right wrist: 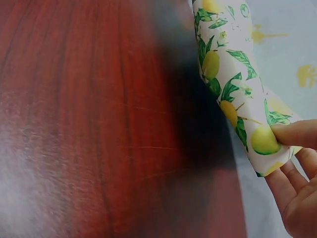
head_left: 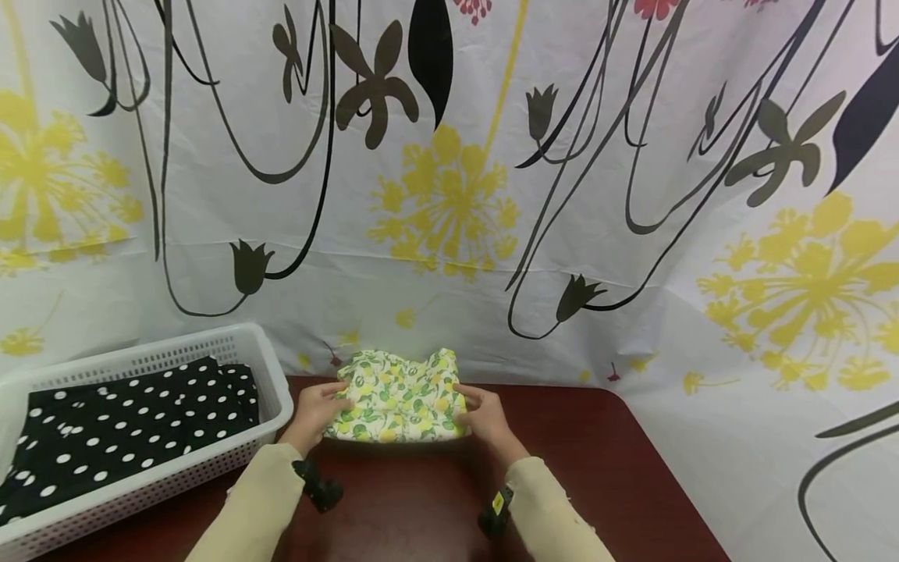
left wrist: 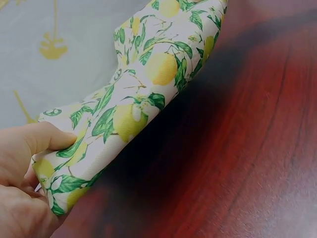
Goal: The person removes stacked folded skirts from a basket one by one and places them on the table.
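A folded piece of lemon-print cloth (head_left: 400,398), white with yellow lemons and green leaves, is held between my two hands near the table's back edge. At its left end my left hand (head_left: 314,414) pinches it, thumb on the near face and fingers behind. My right hand (head_left: 489,421) grips the right end the same way. In the left wrist view the cloth (left wrist: 131,106) slants up from the left hand (left wrist: 25,178), its lower edge above a dark shadow. The right wrist view shows the right hand (right wrist: 299,173) with its thumb on the cloth (right wrist: 233,94).
A white plastic basket (head_left: 277,382) stands at the left on the dark red table (head_left: 583,468). Black cloth with white dots (head_left: 140,425) lies inside it. Behind the table hangs a white sheet (head_left: 449,312) with flower and stem prints.
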Available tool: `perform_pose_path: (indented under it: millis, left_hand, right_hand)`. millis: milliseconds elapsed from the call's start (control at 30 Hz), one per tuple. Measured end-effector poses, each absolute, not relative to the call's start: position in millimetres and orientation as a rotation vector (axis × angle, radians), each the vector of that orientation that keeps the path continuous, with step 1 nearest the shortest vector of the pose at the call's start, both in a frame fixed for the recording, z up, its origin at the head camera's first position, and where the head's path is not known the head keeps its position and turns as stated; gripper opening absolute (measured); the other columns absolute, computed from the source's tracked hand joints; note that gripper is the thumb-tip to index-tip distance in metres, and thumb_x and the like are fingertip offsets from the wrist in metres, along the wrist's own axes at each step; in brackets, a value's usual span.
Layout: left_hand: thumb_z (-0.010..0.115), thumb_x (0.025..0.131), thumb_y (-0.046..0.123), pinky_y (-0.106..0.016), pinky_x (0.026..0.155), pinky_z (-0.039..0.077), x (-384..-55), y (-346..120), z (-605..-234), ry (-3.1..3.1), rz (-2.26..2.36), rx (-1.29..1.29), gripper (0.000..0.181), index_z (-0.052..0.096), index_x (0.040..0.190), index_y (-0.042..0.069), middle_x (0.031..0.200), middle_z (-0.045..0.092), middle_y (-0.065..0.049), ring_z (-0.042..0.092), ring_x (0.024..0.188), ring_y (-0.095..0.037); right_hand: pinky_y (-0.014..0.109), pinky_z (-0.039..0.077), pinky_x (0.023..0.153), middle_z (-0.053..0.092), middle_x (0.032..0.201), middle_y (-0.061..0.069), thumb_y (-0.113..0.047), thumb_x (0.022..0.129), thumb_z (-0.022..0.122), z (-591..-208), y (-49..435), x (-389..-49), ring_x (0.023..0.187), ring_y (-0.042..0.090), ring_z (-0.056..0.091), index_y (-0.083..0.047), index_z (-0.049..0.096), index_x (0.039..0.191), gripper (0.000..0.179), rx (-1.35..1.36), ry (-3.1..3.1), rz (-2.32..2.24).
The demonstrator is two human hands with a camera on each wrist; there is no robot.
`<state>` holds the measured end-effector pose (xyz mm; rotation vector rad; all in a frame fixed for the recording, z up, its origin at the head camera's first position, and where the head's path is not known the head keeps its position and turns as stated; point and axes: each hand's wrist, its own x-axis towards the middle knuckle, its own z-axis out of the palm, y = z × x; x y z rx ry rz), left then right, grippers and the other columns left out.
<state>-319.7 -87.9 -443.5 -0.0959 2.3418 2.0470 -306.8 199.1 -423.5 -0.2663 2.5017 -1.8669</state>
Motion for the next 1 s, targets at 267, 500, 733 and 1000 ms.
perform_pose_path:
  millis: [267,500,733,1000]
  left_hand:
    - [0.059,0.081,-0.003,-0.041,0.083,0.046,-319.6,-88.2,-462.3,2.353,2.047,-0.164,0.046,0.05,0.125,-0.008,0.134,0.037,-0.031,0.033,0.123,-0.044]
    - [0.06,0.08,-0.004,-0.044,0.087,0.044,-320.9,-89.4,-470.6,2.4,2.016,-0.193,0.045,0.052,0.123,-0.01,0.131,0.039,-0.032,0.035,0.122,-0.044]
    - [0.068,0.074,-0.001,-0.049,0.089,0.041,-319.5,-92.0,-475.8,2.598,1.853,-0.277,0.04,0.06,0.112,-0.01,0.119,0.052,-0.029,0.046,0.111,-0.043]
    - [0.07,0.068,-0.002,-0.049,0.08,0.045,-316.3,-95.4,-475.4,2.789,1.668,-0.143,0.039,0.061,0.104,-0.014,0.105,0.058,-0.029,0.054,0.094,-0.041]
  right_hand:
    - [0.028,0.048,0.059,0.054,0.119,0.027,0.017,0.072,0.058,-458.0,193.6,-317.6,0.1,0.033,0.058,0.005,0.052,0.126,0.056,-0.13,2.494,-1.912]
    - [0.03,0.05,0.061,0.054,0.118,0.028,0.016,0.071,0.061,-463.2,190.5,-316.7,0.096,0.032,0.06,0.005,0.051,0.126,0.057,-0.088,2.469,-1.936]
    - [0.03,0.05,0.063,0.055,0.114,0.028,0.011,0.073,0.064,-470.6,194.5,-316.2,0.086,0.025,0.061,0.008,0.046,0.129,0.059,-0.111,2.485,-1.853]
    - [0.039,0.052,0.065,0.055,0.108,0.03,0.006,0.077,0.067,-474.1,206.8,-313.7,0.079,0.025,0.061,0.011,0.038,0.133,0.063,-0.162,2.359,-1.811]
